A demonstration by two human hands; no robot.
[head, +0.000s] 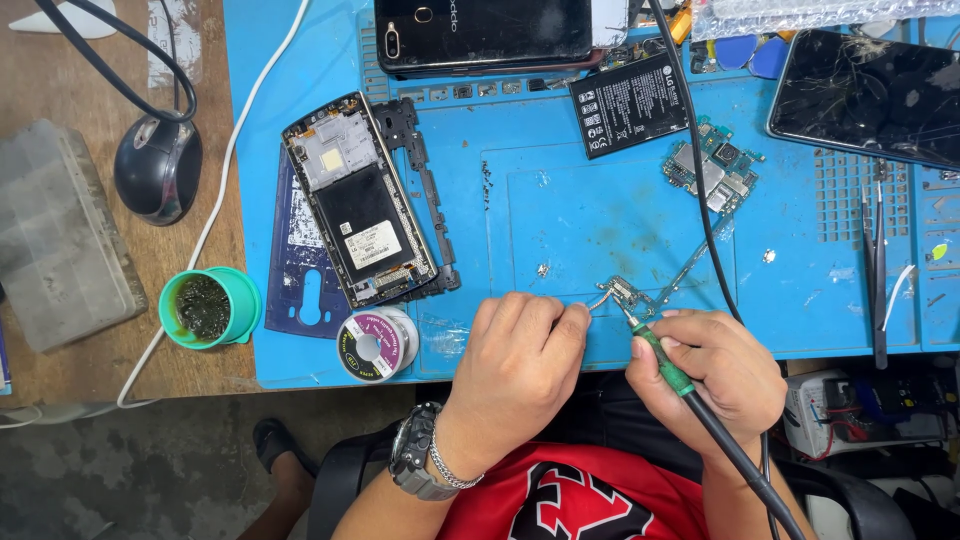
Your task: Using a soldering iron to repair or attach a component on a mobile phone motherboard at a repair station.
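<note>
Near the counter's front edge lies a small circuit board (630, 296), light, thin and probably fragile. The left hand (520, 345) pins a thin wire (598, 299) at its edge with closed fingers; the right hand (715, 375) pinches a soldering iron (662, 358) like a pen

**Blue mat on a wooden bench**

I see a blue work mat (600, 200) covering most of a wooden bench (60, 90). Taking the opened phone frame (362, 200) as my landmark: a solder spool (376, 344) lies just below it, a green pot of cleaning wool (208, 307) to its lower left on the wood, and a grey plastic box (60, 235) further left. To its right lie a black battery (630, 103), a circuit board (712, 168), a cracked phone (868, 95) and tweezers (877, 270).
</note>
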